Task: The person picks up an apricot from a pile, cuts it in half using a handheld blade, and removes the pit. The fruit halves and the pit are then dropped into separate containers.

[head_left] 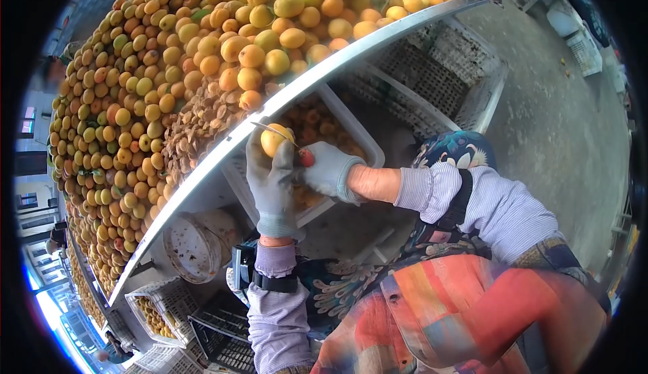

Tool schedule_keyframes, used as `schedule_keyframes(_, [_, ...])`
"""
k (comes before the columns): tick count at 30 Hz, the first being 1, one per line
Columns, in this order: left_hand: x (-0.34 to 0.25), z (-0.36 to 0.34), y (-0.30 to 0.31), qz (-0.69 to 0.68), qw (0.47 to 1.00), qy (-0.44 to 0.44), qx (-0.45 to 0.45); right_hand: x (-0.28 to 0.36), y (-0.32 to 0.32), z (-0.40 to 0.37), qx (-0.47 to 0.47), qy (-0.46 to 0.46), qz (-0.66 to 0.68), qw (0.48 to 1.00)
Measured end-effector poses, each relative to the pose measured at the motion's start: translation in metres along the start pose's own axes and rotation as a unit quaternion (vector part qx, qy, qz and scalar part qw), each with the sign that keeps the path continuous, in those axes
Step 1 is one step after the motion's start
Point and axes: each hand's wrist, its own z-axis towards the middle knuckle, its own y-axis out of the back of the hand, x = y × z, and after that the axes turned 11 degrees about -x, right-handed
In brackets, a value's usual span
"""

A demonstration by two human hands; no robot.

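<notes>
My left hand (271, 188), in a grey work glove, grips a yellow apricot (274, 142) upright between thumb and fingers, near the metal table edge. My right hand (332, 171), gloved too, is closed around the red handle of a small knife (306, 157). The thin blade reaches across the top of the apricot. Just beyond my hands a heap of brown apricot pits (206, 121) lies on the table by the rim. Below them a white crate (351, 121) holds more apricot pieces, partly hidden by my hands.
The sloping table is heaped with whole apricots (142, 87), bounded by a pale metal rim (196, 166). Underneath stand a white bucket (191, 249), a crate of small yellow-brown pieces (156, 316), a black crate (223, 333) and a dirty white crate (482, 97). Concrete floor (560, 151) extends right.
</notes>
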Motion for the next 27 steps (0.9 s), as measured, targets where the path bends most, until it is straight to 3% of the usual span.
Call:
schedule_keyframes(4, [0.009,-0.001,0.003,-0.018,0.999,0.046,0.023,-0.011,-0.008,-0.001,-0.004,0.03,-0.029,0.999])
schedule_keyframes(6, [0.003,-0.01,-0.008,-0.067,0.993,0.095,0.004,-0.021,-0.019,0.002,-0.058,0.018,0.057,0.997])
schedule_keyframes(10, [0.004,-0.012,-0.011,-0.059,0.988,0.143,-0.012,-0.014,-0.013,-0.004,-0.039,-0.042,0.047,0.997])
schedule_keyframes(19, [0.004,-0.005,-0.008,-0.019,0.994,0.104,0.005,-0.022,-0.017,-0.002,-0.049,0.019,0.005,0.999])
schedule_keyframes(21, [0.004,-0.004,-0.007,-0.01,0.997,0.082,0.001,0.002,-0.005,-0.017,0.055,-0.115,0.153,0.98])
schedule_keyframes(22, [-0.002,-0.005,-0.008,0.002,0.996,0.087,0.005,0.013,0.003,-0.023,0.056,-0.114,0.153,0.98])
schedule_keyframes(24, [-0.01,-0.007,-0.007,0.016,0.995,0.095,0.011,0.024,0.02,-0.031,0.159,-0.179,0.17,0.956])
schedule_keyframes(25, [-0.014,-0.008,-0.005,0.02,0.997,0.065,0.039,-0.009,0.014,-0.016,0.239,0.009,0.188,0.953])
schedule_keyframes(27, [-0.014,-0.004,0.002,0.042,0.996,0.02,0.082,-0.001,0.023,-0.021,0.26,0.0,0.165,0.952])
